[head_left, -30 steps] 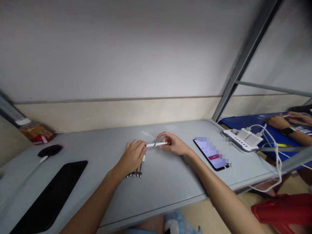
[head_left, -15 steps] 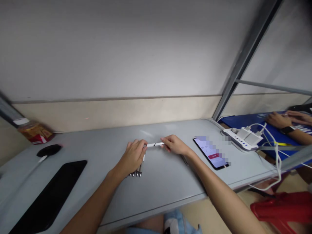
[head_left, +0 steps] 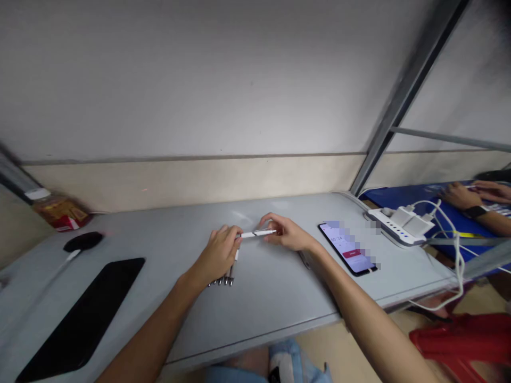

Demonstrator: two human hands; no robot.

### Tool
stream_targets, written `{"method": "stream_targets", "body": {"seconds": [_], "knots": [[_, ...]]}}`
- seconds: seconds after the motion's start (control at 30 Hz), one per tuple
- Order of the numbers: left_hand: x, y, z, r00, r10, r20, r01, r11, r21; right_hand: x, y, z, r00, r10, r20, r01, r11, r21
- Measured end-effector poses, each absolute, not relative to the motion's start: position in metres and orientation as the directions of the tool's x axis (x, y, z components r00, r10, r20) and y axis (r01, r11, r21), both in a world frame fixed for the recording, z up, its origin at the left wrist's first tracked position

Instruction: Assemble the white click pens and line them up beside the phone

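My left hand (head_left: 222, 250) pinches the left end of a white pen (head_left: 255, 233) with dark marks, held level above the desk. Around the pen's silver right end, my right hand (head_left: 288, 233) has its thumb and fingers apart, so it does not grip the pen. Beneath my left hand lies a row of several pens (head_left: 229, 277); their metal ends stick out toward me and the rest is mostly hidden by the hand. A small grey item (head_left: 304, 259) lies partly hidden beside my right wrist.
A phone (head_left: 348, 249) with a lit screen lies right of my right arm, near a white power strip (head_left: 393, 227) with cables. On the left are a long black mat (head_left: 83, 316), a black round charger (head_left: 83, 242) and a bottle (head_left: 59, 210). A co-worker's hands (head_left: 463, 196) are far right.
My right hand has let go of the pen's right end; its fingers have spread apart and more of the silver end shows. My left hand keeps its hold. The view has shifted slightly.
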State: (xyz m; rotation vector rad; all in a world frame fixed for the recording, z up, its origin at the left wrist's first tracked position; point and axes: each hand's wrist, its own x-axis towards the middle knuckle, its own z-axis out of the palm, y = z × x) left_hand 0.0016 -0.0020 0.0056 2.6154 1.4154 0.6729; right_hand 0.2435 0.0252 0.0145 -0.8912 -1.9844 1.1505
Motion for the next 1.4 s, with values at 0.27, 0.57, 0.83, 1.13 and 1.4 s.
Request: {"method": "stream_targets", "body": {"seconds": [0.27, 0.57, 0.83, 1.13, 1.4], "knots": [[0.000, 0.000, 0.004, 0.478, 0.816, 0.325, 0.768, -0.568, 0.295, 0.242, 0.025, 0.013, -0.506, 0.839, 0.200, 0.315, 0.395, -0.863], [-0.001, 0.000, 0.008, 0.544, 0.759, 0.357, 0.767, -0.622, 0.154, 0.238, 0.020, 0.016, -0.543, 0.837, 0.064, 0.318, 0.276, -0.907], [0.003, -0.009, 0.020, 0.552, 0.672, 0.493, 0.821, -0.540, -0.183, 0.235, 0.021, 0.014, -0.630, 0.763, -0.145, -0.060, -0.235, -0.970], [0.003, -0.005, 0.013, 0.429, 0.777, 0.462, 0.825, -0.545, 0.150, 0.240, 0.032, 0.019, -0.223, 0.975, 0.010, -0.620, -0.134, -0.773], [-0.001, -0.002, 0.002, 0.388, 0.843, 0.373, 0.898, -0.437, 0.052, 0.260, 0.036, 0.027, -0.164, 0.983, 0.080, -0.703, -0.060, -0.709]]}}
